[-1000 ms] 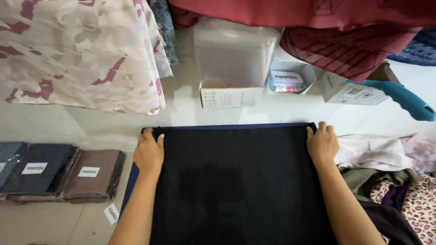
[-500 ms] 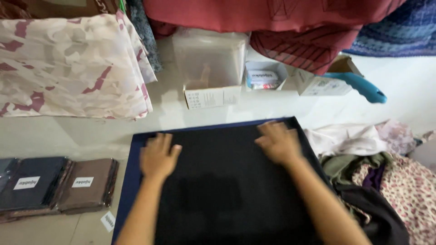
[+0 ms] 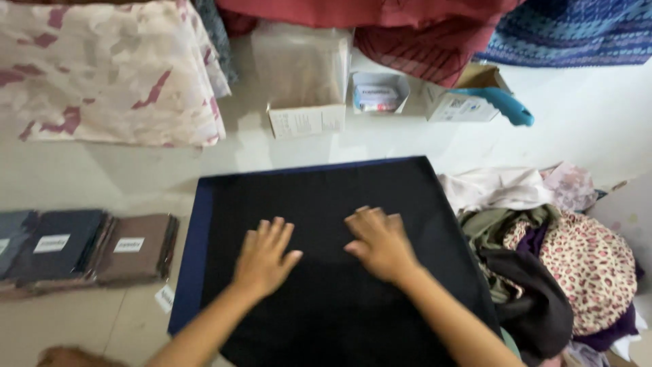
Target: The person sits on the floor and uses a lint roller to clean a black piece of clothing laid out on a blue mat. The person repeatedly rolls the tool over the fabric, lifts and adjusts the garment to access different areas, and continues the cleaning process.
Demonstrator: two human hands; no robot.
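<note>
Since the earlier frames both hands have slid in from the far corners of the black cloth (image 3: 326,272) toward its middle, and the view has tipped so the cloth sits lower and nearer.

Left hand (image 3: 263,258): palm down, flat on the black cloth, fingers spread and pointing away from the person. Nothing grasped; released, pressing only.

Right hand (image 3: 380,242): palm down on the same cloth, just beside the left hand, fingers loosely extended and angled toward the left. Also grasping nothing.

Black cloth: lies flat on the pale floor (image 3: 598,115) directly in front of the person, over a dark blue board (image 3: 187,272) whose edge shows along the left side and the far edge.

Surroundings:
- Left of the board, a row of folded garments with small white labels; brown one (image 3: 132,248) nearest, dark ones (image 3: 58,245) beyond it.
- Right of the cloth, touching its edge, a loose heap of clothes (image 3: 543,258), including a leopard-print piece (image 3: 591,261).
- Far side: clear plastic container (image 3: 302,64) standing on a white box, a small open box (image 3: 378,93), a cardboard box with a blue handle (image 3: 501,103) lying across it.
- Far left: pink-and-cream patterned fabric (image 3: 102,68). Red fabric (image 3: 407,34) hangs along the top
</note>
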